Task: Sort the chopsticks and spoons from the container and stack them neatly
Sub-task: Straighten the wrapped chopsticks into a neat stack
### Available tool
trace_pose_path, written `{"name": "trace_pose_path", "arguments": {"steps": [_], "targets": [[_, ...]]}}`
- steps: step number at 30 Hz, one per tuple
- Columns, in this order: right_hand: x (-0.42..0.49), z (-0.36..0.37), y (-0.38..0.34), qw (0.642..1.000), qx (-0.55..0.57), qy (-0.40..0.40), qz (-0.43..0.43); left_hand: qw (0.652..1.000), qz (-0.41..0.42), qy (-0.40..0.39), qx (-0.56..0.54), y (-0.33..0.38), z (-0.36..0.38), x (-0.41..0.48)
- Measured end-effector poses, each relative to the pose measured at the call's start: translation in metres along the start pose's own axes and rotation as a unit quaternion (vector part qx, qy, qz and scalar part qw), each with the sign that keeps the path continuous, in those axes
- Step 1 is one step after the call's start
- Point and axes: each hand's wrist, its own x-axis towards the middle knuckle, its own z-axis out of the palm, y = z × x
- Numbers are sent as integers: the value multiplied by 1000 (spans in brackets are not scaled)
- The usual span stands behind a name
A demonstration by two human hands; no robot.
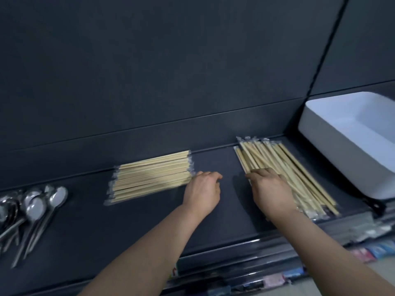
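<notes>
On the dark worktop point(213, 223), spoons point(36, 206) lie grouped far left, one chopstick stack point(151, 178) is squared, the container point(333, 146) looks empty — only the loose chopstick pile point(299, 167) remains, right hand point(271, 189) on it, grip unclear; left hand point(202, 192) loosely curled, empty, beside the stack.

The neat stack of chopsticks point(151, 177) is showing pale yellow wood in stripes, with clear shiny wraps at the ends. The loose pile of chopsticks point(284, 165) is glowing the same pale yellow. The spoons point(36, 207) are shining silver. The container point(320, 130) is looking plain white. The counter point(224, 214) and the wall point(149, 71) are showing dark blue-grey. The packets point(374, 251) below are showing pink and blue.
</notes>
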Motion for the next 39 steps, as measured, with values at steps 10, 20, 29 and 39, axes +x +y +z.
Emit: {"name": "trace_pose_path", "arguments": {"steps": [10, 20, 29, 39], "targets": [[-5, -23, 79, 993, 38, -81, 79, 963, -181, -65, -191, 91, 36, 47], [-11, -32, 108, 984, 115, -120, -58, 955, -273, -107, -47, 139, 44, 84], [-11, -25, 128, 975, 202, -91, -12, 911, -334, -114, -213, 137, 56, 94], [18, -37, 97, 872, 466, -139, 45, 876, -236, 16, -420, 132, 17, 76]]}}
